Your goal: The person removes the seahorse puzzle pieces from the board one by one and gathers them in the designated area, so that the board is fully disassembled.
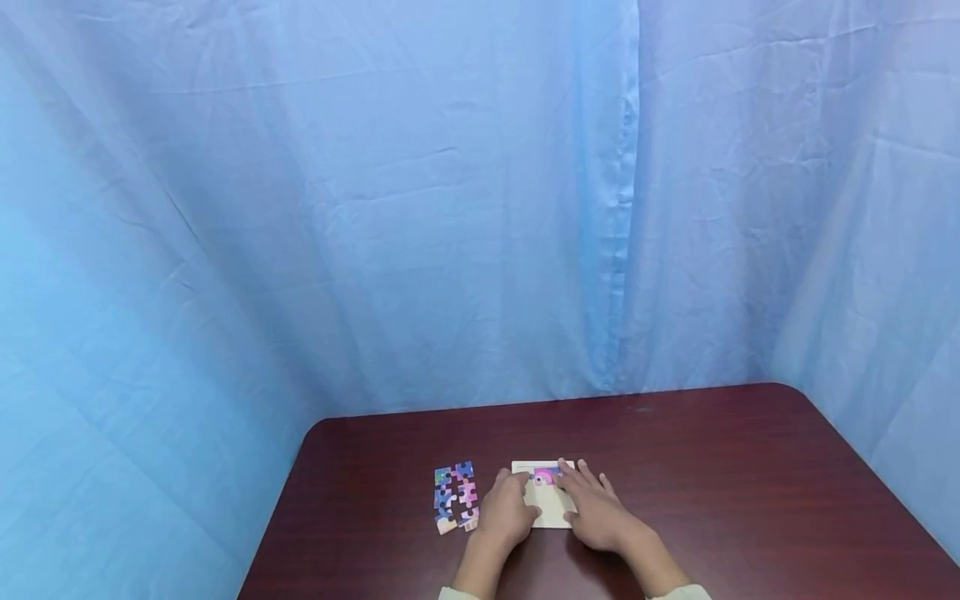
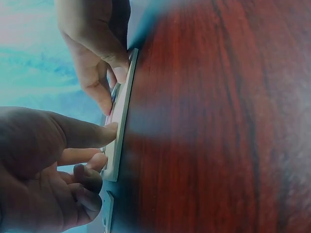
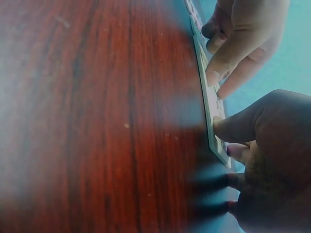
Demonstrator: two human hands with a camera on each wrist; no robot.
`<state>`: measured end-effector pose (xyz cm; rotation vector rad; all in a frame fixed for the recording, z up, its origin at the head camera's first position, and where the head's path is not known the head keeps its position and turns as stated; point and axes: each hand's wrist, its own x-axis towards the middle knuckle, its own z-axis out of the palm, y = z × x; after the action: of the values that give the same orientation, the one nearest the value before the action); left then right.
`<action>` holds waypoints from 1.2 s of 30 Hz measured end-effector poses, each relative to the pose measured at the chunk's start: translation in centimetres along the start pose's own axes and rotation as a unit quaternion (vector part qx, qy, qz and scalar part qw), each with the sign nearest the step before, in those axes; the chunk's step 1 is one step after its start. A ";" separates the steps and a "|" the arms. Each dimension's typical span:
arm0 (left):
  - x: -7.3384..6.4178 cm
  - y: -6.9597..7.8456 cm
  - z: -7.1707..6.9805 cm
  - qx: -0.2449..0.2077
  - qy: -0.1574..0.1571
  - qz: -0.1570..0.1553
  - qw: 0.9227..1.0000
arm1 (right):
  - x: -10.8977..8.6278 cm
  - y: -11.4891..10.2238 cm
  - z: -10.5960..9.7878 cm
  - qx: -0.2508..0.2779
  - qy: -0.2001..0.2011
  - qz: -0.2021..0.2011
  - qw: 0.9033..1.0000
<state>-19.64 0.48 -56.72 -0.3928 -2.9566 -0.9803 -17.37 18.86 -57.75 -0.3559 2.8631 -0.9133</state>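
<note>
In the head view a pale puzzle board (image 1: 552, 510) lies flat on the table between both hands. At its top sits a pink-and-blue jigsaw piece (image 1: 543, 476) with an eye printed on it. My left hand (image 1: 507, 510) reaches in from the left; its index finger and thumb touch the board, while the left wrist view shows its other fingers bent. From the right, my right hand (image 1: 597, 508) rests its thumb and forward fingers on the board, its outer fingers spread onto the table. Both wrist views show the thumbs on the board (image 2: 123, 111). Fingers partly hide the piece.
Left of the board, several loose jigsaw pieces (image 1: 467, 493) lie in two rough columns, some partly behind the left hand. The dark red wooden table (image 1: 720, 475) extends to both sides. Blue curtains (image 1: 465, 250) hang behind it and along its sides.
</note>
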 end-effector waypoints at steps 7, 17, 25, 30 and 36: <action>0.2 0.1 -0.1 -0.004 -0.009 -0.001 1.000 | 0.1 0.0 -0.1 0.003 -0.006 0.000 1.000; 0.1 0.4 0.3 0.026 0.039 0.005 0.999 | 0.1 0.3 0.0 0.009 0.000 -0.007 1.000; 0.3 0.8 0.2 0.020 0.055 -0.004 0.998 | 0.2 0.3 0.0 0.019 -0.001 -0.005 1.000; 0.2 1.0 0.2 0.016 0.077 -0.012 0.997 | 0.1 0.2 -0.1 0.023 -0.001 -0.003 1.000; 0.5 1.1 0.2 0.005 0.112 -0.027 0.993 | -0.1 0.2 -0.2 0.026 -0.002 -0.003 1.000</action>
<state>-19.85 1.59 -56.16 -0.1892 -2.7807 -0.9453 -17.39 19.12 -57.68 -0.3610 2.8305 -0.9850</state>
